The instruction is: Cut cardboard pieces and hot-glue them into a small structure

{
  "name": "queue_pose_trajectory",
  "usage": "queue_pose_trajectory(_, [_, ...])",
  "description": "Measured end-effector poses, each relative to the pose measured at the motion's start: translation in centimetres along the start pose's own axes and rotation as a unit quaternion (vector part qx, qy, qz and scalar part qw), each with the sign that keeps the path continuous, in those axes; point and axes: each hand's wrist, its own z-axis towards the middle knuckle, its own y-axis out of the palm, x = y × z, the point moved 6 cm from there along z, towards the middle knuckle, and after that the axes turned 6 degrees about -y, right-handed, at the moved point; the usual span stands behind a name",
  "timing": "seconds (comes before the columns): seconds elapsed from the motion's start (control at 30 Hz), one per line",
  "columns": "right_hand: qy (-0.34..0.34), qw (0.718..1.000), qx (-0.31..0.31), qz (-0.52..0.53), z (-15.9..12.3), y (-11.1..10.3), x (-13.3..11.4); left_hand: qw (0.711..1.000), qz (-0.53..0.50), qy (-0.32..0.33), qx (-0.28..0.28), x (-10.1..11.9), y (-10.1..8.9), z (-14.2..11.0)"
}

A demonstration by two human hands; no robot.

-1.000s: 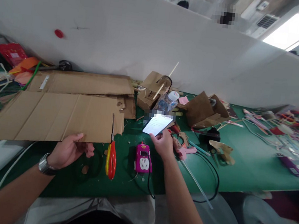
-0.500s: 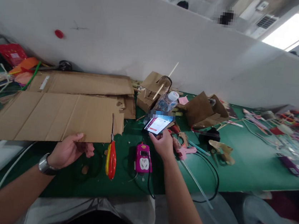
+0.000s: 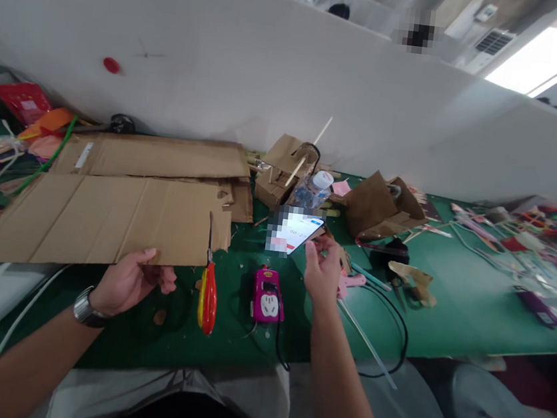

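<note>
My left hand (image 3: 132, 279) grips the near edge of a creased brown cardboard sheet (image 3: 91, 214), thumb on top and fingers underneath. Just right of that hand lie scissors (image 3: 207, 298) with red and yellow handles, a dark blade reaching up over the sheet's right end. My right hand (image 3: 323, 268) is raised beside a phone (image 3: 301, 232) with a lit screen, its fingers loosely bent, thumb apart from them and nothing seen in them. Tilted up, the phone rests in front of a clear plastic bottle (image 3: 313, 189); part of its screen is blurred.
A magenta power socket (image 3: 268, 296) with a black cord sits between my hands. To the right are a pink glue gun (image 3: 350, 283), a cardboard box (image 3: 384, 204) and a heap of craft bits (image 3: 556, 241). More cardboard (image 3: 164, 156) lies behind the sheet, before a white partition (image 3: 225, 62).
My right hand has drawn back to the right from the phone's lower edge. The phone's screen now shows a different, mostly white page. My left hand and the cardboard have hardly moved.
</note>
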Motion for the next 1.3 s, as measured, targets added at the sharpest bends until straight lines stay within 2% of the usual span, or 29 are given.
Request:
queue_pose_trajectory(0.07, [-0.001, 0.998, 0.051, 0.036, -1.6, -1.2, -1.3, 1.0, -0.005, 0.001, -0.005, 0.0, 0.0, 0.0])
queue_pose_trajectory(0.13, [-0.027, 0.993, 0.094, 0.065, -4.3, -2.1, -3.9, 1.0, -0.007, 0.002, -0.014, 0.1, 0.1, 0.0])
queue_pose_trajectory(0.17, [-0.04, 0.992, 0.089, 0.083, -5.9, -2.1, -5.5, 1.0, -0.009, 0.003, -0.021, 0.2, 0.2, 0.0])
queue_pose_trajectory(0.2, [-0.047, 0.992, 0.044, 0.106, -7.5, -1.6, -7.0, 1.0, -0.011, 0.004, -0.029, 0.3, 0.3, 0.0])
queue_pose_trajectory(0.23, [-0.052, 0.99, -0.026, 0.13, -9.1, -0.6, -8.6, 0.999, -0.012, 0.005, -0.036, 0.4, 0.4, -0.1])
queue_pose_trajectory(0.3, [-0.022, 0.968, -0.169, 0.186, -12.3, 1.7, -11.0, 0.999, -0.011, 0.012, -0.048, 0.6, 0.6, -0.2])
queue_pose_trajectory(0.37, [0.042, 0.933, -0.247, 0.257, -14.7, 3.8, -12.2, 0.998, -0.001, 0.013, -0.053, 0.6, 0.6, -0.3])
queue_pose_trajectory(0.47, [0.141, 0.862, -0.307, 0.379, -16.8, 6.9, -12.7, 0.998, 0.019, -0.006, -0.054, 0.3, 0.4, -0.5])
queue_pose_trajectory(0.6, [0.21, 0.822, -0.277, 0.451, -17.0, 9.4, -12.0, 0.998, 0.03, -0.021, -0.057, 0.0, 0.3, -0.6])
queue_pose_trajectory(0.73, [0.254, 0.802, -0.286, 0.458, -17.1, 10.7, -12.0, 0.995, 0.065, -0.016, -0.074, -0.3, 0.8, -1.0])
queue_pose_trajectory(0.9, [0.259, 0.807, -0.311, 0.43, -17.0, 11.5, -12.6, 0.988, 0.089, -0.023, -0.121, -1.1, 1.9, -1.4])
queue_pose_trajectory(1.1, [0.266, 0.838, -0.264, 0.396, -15.8, 11.9, -12.2, 0.987, 0.092, 0.002, -0.129, -0.6, 2.2, -1.4])
queue_pose_trajectory(1.2, [0.269, 0.834, -0.234, 0.422, -15.5, 12.1, -12.1, 0.989, 0.1, -0.007, -0.112, -0.8, 1.8, -1.3])
queue_pose_trajectory(1.3, [0.291, 0.815, -0.198, 0.461, -15.6, 12.1, -11.9, 0.987, 0.119, -0.032, -0.103, -1.4, 1.3, -1.2])
